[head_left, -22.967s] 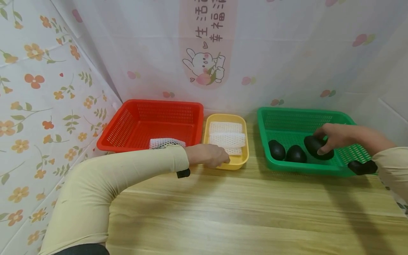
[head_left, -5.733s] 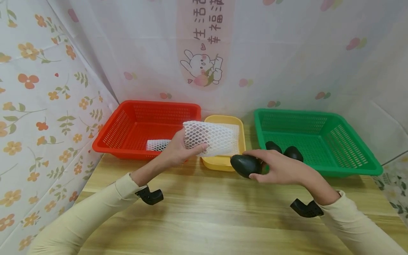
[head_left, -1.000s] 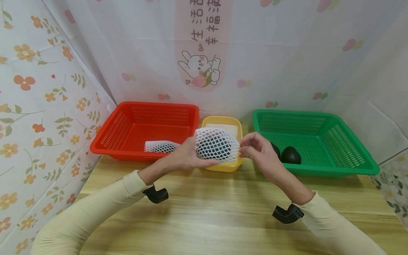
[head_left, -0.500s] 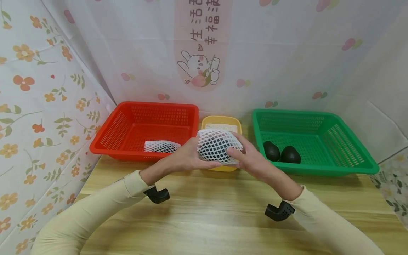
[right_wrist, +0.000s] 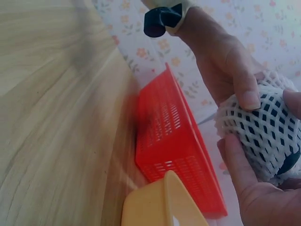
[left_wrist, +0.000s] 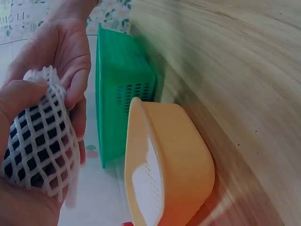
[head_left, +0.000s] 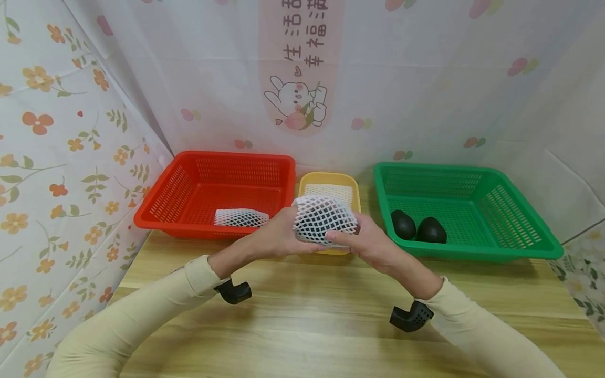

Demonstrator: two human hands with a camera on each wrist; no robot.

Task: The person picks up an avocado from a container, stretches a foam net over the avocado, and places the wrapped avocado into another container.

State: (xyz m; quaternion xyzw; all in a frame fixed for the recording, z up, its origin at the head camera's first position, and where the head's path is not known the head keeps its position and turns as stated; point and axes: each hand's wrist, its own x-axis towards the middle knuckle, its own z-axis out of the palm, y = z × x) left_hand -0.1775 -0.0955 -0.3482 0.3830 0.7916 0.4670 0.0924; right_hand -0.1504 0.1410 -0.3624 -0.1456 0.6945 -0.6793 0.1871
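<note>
An avocado in a white foam net sleeve [head_left: 325, 220] is held between both hands, in front of the yellow tray and raised above the table. My left hand [head_left: 280, 234] grips the sleeve's left end. My right hand [head_left: 373, 242] grips the other end, its thumb lying across the netting. In the left wrist view the dark avocado [left_wrist: 40, 141] shows through the mesh. The right wrist view shows the netting [right_wrist: 263, 127] with fingers of both hands around it.
The red basket [head_left: 236, 191] at left holds a netted avocado [head_left: 241, 217]. Foam sleeves [head_left: 328, 192] lie in the yellow tray [head_left: 304, 181]. Two bare avocados, one near the side wall [head_left: 403, 224] and another beside it [head_left: 430, 230], sit in the green basket [head_left: 472, 210]. A patterned cloth hangs behind.
Over the earlier frames, an avocado left the green basket and went into a foam sleeve. In the last second, my right hand moved left from the sleeve's edge to grip its right end.
</note>
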